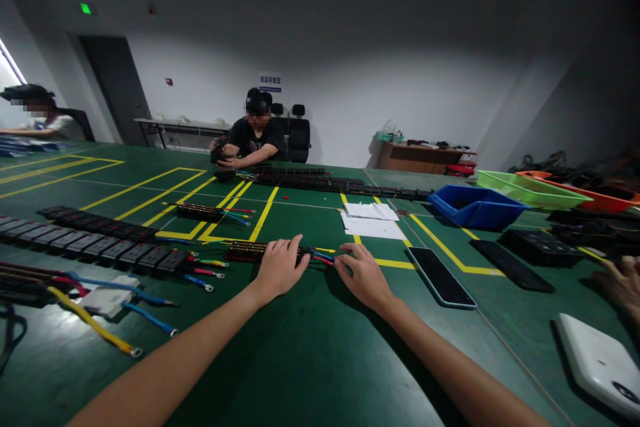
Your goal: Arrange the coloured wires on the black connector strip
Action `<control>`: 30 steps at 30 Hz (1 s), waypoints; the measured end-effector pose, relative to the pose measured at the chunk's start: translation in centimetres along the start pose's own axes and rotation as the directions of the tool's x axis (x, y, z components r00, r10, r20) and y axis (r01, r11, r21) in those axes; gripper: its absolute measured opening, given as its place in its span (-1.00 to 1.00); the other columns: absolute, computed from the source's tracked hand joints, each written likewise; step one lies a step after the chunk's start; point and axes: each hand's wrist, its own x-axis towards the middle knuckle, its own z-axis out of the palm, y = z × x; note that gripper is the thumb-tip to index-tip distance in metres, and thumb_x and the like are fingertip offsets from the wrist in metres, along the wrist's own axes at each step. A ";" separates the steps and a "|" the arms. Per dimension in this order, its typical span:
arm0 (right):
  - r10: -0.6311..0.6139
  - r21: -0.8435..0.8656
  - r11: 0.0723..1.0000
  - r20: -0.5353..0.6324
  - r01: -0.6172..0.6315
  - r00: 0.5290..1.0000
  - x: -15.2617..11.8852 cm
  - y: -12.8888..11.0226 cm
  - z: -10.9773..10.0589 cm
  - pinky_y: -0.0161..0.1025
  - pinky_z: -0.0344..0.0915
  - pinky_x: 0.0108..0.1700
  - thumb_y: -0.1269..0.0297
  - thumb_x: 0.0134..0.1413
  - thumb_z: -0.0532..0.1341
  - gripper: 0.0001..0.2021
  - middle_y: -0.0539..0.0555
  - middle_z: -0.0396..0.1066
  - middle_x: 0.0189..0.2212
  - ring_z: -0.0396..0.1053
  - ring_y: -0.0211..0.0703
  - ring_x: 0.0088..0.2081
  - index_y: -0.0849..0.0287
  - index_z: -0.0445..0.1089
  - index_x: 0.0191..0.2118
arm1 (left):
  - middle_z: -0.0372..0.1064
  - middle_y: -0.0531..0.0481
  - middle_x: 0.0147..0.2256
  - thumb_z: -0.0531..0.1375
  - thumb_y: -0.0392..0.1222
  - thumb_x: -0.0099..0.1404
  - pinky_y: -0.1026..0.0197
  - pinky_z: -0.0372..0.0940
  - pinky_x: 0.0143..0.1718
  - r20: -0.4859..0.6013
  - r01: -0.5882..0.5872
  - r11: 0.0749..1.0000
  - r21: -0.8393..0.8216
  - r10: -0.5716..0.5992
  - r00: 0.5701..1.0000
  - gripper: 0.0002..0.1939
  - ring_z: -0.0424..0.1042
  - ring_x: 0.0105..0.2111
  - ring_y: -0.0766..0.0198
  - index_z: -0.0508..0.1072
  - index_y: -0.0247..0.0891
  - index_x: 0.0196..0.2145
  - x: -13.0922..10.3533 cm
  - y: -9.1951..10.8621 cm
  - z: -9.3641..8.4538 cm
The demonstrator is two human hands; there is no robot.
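A short black strip with copper-coloured bars (pixel 244 251) lies on the green table in front of me. My left hand (pixel 283 268) is closed over its right end, covering part of it. Red, blue and yellow wires (pixel 320 257) come out of that end. At their tips, the thumb and forefinger of my right hand (pixel 364 275) are closed on the red wire. A similar strip with wires (pixel 200 211) rests farther back. Left of my hands is a long row of black sockets (pixel 100 247), its coloured wires ending in ring terminals.
A phone (pixel 440 277), white paper (pixel 373 220) and a blue bin (pixel 475 205) are to the right. Nearer stands a white device (pixel 597 360). Another person's hand (pixel 620 287) shows at the right edge. A co-worker (pixel 257 137) sits across the table (pixel 300 373).
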 end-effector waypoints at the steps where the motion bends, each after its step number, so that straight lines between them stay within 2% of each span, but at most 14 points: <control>1: 0.001 -0.007 1.000 -0.011 -0.001 1.000 0.0 0.0 0.0 0.00 0.35 0.03 0.26 0.35 0.11 -0.78 0.19 0.40 -0.07 0.36 0.03 -0.02 0.11 0.51 -0.22 | 0.46 -0.24 0.01 -0.10 0.12 0.50 -0.06 0.17 0.10 0.001 -0.001 1.000 -0.001 0.001 1.000 -0.42 0.39 0.02 0.00 0.26 -0.32 0.25 0.0 0.0 0.0; 9: 0.011 0.005 1.000 -0.039 -0.011 0.999 -0.1 0.1 0.1 -0.02 0.37 -0.02 0.29 0.33 0.11 -0.83 0.19 0.38 -0.09 0.36 0.02 -0.05 0.12 0.43 -0.09 | 0.46 -0.25 0.01 -0.06 0.11 0.49 -0.06 0.17 0.09 0.009 0.010 1.000 0.016 -0.010 1.000 -0.43 0.39 0.02 -0.01 0.27 -0.33 0.25 0.1 0.2 -0.2; 23: 0.038 0.027 0.999 0.018 -0.038 0.999 0.1 -0.1 -0.1 -0.05 0.36 -0.03 0.29 0.37 0.08 -0.84 0.16 0.37 -0.15 0.35 -0.02 -0.10 0.13 0.39 -0.10 | 0.45 -0.23 0.04 -0.09 0.11 0.50 -0.06 0.18 0.11 0.004 -0.002 1.000 -0.001 0.002 1.000 -0.43 0.38 0.04 0.00 0.26 -0.32 0.26 0.0 -0.1 -0.1; 30: 0.058 0.032 0.998 -0.002 -0.058 0.998 0.0 -0.2 -0.1 -0.05 0.37 -0.03 0.28 0.36 0.07 -0.82 0.17 0.37 -0.12 0.36 -0.01 -0.10 0.12 0.40 -0.07 | 0.45 -0.24 0.03 -0.11 0.12 0.50 -0.08 0.19 0.10 0.014 0.009 1.000 0.000 -0.009 1.000 -0.42 0.39 0.04 -0.02 0.26 -0.31 0.26 0.0 0.1 -0.2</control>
